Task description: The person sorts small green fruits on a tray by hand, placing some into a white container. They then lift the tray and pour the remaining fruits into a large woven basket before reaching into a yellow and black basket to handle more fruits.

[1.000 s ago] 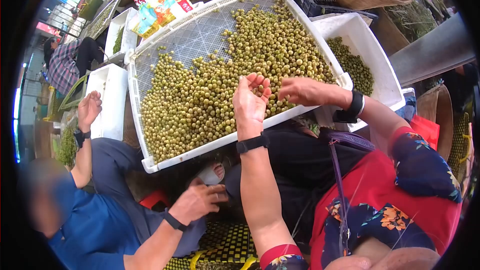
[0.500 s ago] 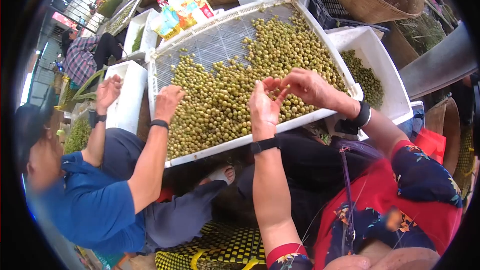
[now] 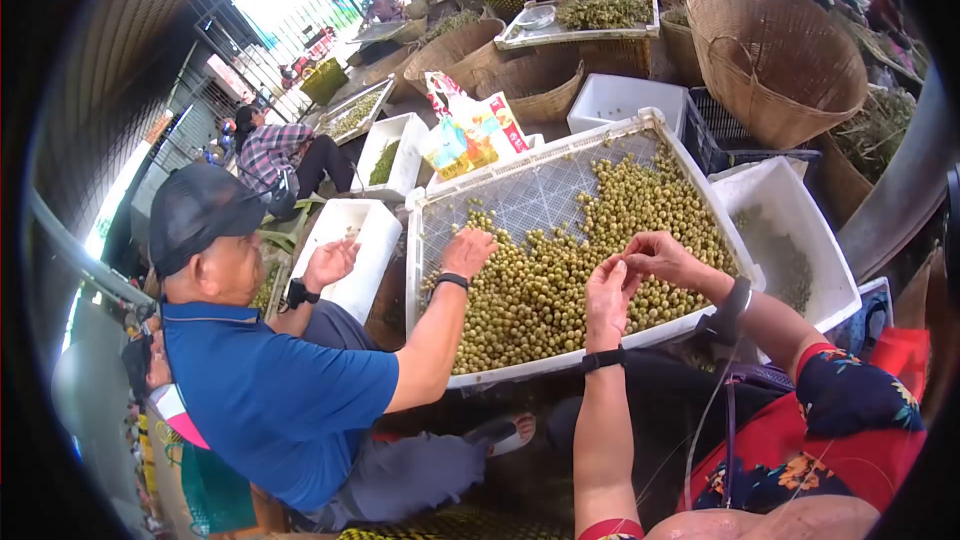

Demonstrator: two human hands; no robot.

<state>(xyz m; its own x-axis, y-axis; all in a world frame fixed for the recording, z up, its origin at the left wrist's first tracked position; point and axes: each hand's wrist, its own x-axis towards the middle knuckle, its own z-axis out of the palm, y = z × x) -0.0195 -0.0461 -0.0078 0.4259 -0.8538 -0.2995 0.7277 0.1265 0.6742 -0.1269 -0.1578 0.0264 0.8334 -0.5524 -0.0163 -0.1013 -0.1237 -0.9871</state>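
Note:
My left hand (image 3: 607,292) and my right hand (image 3: 668,260) meet above the near right part of a white mesh tray (image 3: 556,206). Both have their fingers bent in a pinch, fingertips touching or nearly so; whatever lies between them is too small to make out. Beneath them spreads a thick layer of small round yellow-green fruits (image 3: 535,295), heaped toward the tray's near and right sides. A co-worker in a blue shirt (image 3: 270,380) sits at the left, one hand (image 3: 468,252) over the fruits and the other hand (image 3: 332,262) held above a white box (image 3: 365,265).
A printed bag (image 3: 470,135) sits at the tray's far left corner. Right of the tray stands a white foam box (image 3: 835,275) with fruits inside. Behind are a black crate (image 3: 715,125) and a big wicker basket (image 3: 780,50). Other people work farther back.
My view has tilted up and turned left, so the tray appears lower and farther right. My hands remain pinched together over the fruits. The co-worker's near hand stays over the tray.

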